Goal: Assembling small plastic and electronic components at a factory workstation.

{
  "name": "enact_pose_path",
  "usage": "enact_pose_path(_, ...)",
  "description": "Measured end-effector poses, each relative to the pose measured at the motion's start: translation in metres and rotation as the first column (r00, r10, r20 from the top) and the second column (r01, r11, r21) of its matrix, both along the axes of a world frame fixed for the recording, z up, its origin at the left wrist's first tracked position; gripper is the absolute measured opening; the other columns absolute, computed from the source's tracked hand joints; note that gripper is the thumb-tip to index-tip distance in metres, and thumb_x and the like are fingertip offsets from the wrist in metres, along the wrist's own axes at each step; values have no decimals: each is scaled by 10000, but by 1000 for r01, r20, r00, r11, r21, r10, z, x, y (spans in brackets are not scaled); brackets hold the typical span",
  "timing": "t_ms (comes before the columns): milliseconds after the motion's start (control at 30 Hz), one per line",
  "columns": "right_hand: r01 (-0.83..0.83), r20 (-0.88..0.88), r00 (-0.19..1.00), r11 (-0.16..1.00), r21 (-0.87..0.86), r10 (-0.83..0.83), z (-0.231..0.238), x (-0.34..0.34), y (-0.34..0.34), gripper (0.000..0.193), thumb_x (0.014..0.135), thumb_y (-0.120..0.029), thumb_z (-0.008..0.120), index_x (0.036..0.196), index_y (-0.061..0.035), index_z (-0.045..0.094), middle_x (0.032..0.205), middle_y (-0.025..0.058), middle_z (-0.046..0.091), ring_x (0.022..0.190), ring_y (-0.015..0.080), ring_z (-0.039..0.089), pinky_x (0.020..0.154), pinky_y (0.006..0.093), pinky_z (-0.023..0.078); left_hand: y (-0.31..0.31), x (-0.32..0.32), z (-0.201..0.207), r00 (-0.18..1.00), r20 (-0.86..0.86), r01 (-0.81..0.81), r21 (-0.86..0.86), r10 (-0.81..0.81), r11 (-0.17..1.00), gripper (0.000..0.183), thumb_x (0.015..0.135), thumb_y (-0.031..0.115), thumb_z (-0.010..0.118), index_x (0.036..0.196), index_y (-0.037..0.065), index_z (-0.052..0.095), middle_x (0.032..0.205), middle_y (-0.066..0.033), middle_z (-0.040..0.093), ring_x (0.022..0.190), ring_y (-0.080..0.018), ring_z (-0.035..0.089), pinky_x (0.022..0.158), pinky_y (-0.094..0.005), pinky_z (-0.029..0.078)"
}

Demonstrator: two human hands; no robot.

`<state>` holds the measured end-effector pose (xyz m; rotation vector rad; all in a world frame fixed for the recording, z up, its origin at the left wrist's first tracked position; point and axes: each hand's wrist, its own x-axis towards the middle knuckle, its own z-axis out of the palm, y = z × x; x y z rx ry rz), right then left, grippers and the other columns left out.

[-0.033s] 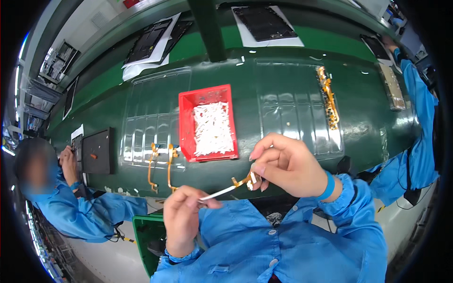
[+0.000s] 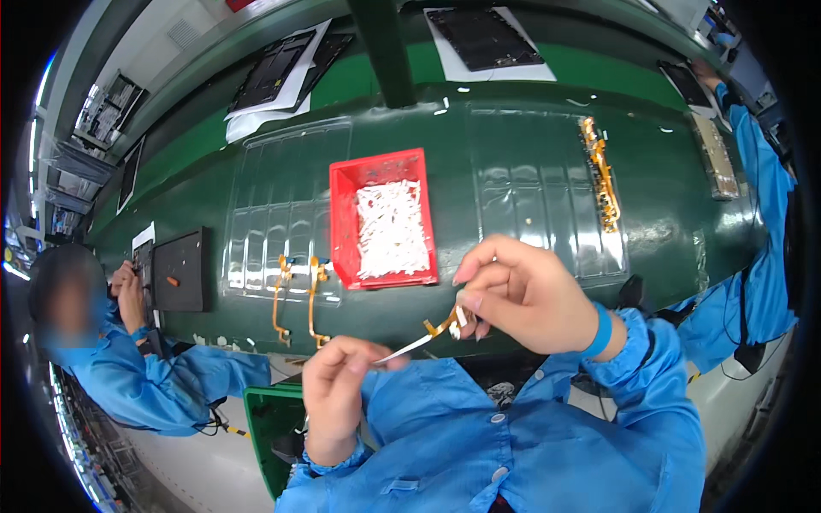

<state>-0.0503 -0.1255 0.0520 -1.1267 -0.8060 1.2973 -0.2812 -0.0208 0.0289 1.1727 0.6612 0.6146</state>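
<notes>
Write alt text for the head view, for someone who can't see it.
The right hand holds an orange flex cable, and the left hand pinches a thin white strip that meets it. Beyond them, a red bin of small white pieces stands on a green table.

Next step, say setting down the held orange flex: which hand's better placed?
Probably the right hand: it pinches the orange flex directly. The left hand is at the far end of the slim white piece, away from the flex.
</notes>
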Motion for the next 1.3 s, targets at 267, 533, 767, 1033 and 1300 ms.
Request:
enact_pose_path(267, -201, 455, 869, 979, -34, 194, 15, 5, 41, 153, 956, -3, 557, 1108, 21, 547, 808, 97, 701, 724, 123, 687, 675, 260, 570, 6, 40, 11, 989, -86, -2, 800, 117, 600, 155, 878, -59, 554, 1028, -37, 584, 1060, -172, 648, 1031, -277, 623, 943, -373, 464)
enact_pose_path(533, -174, 454, 876, 985, -19, 164, 12, 2, 47, 186, 944, 6, 540, 1130, 5, 557, 765, 86, 695, 712, 135, 699, 645, 263, 571, 17, 58, 6, 974, -213, 111, 750, 79, 652, 136, 839, 3, 705, 931, 10, 606, 878, -120, 657, 802, -254, 662, 722, -327, 508)
enact_pose_path(767, -180, 414, 895, 984, -6, 166, 8, 12, 54, 172, 900, 8, 496, 1058, 43, 557, 732, 185, 693, 659, 235, 713, 591, 338, 551, 24, 66, 6, 971, -229, 126, 728, 65, 674, 101, 839, -11, 698, 897, 2, 616, 862, -121, 653, 787, -255, 657, 707, -319, 504)
enact_pose_path(1033, -136, 299, 942, 988, -74, 153, 3, 13, 55, 181, 871, 25, 477, 1021, 56, 573, 719, 165, 696, 650, 198, 710, 573, 318, 551, 24, 75, 12, 976, -197, 106, 801, 91, 590, 127, 771, -96, 698, 844, -24, 623, 831, -117, 659, 776, -211, 633, 718, -294, 485)
enact_pose_path(1300, -213, 230, 947, 974, -75, 225, -2, 22, 54, 188, 872, 25, 470, 1019, 77, 575, 727, 157, 691, 624, 179, 700, 561, 309, 555, 26, 77, 11, 967, -252, 204, 852, 37, 481, 164, 745, -79, 720, 860, 3, 635, 843, -114, 657, 755, -261, 650, 661, -336, 502)
